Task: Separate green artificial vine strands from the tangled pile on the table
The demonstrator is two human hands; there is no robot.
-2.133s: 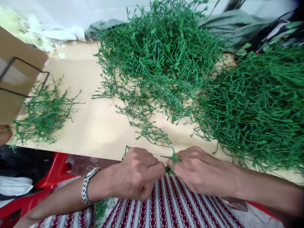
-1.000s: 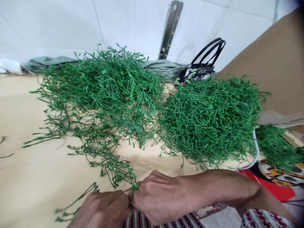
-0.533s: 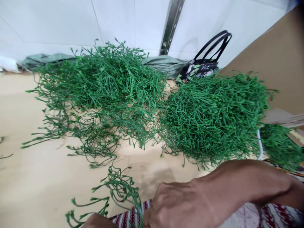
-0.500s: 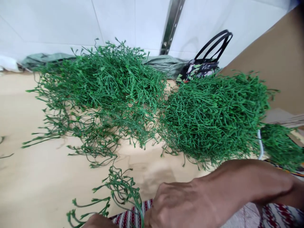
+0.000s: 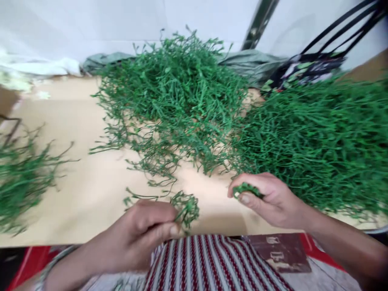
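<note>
My left hand (image 5: 148, 232) is closed on a small bunch of green plastic stems (image 5: 187, 208) with budded tips, held over the table's front edge. To its right, my right hand (image 5: 266, 200) pinches a compact green bundle (image 5: 246, 189) between thumb and fingers; its kind is hard to make out, though it looks like stem ends or tips. Beyond both hands spreads a tangled heap of the same stems (image 5: 184, 89). A denser pile of stems (image 5: 321, 141) lies just behind and right of my right hand.
Another stem pile (image 5: 21, 182) rests at the left of the table (image 5: 85, 194). At the back are a grey-green cloth (image 5: 254, 64), a floral bag (image 5: 312, 68) with black handles, and a metal upright (image 5: 259, 24) on the wall. Striped red-and-white fabric (image 5: 206, 262) covers my lap.
My view has swung left, bringing the left pile into sight. My hands have come up from the bottom edge and moved apart, the right one now showing a green bundle.
</note>
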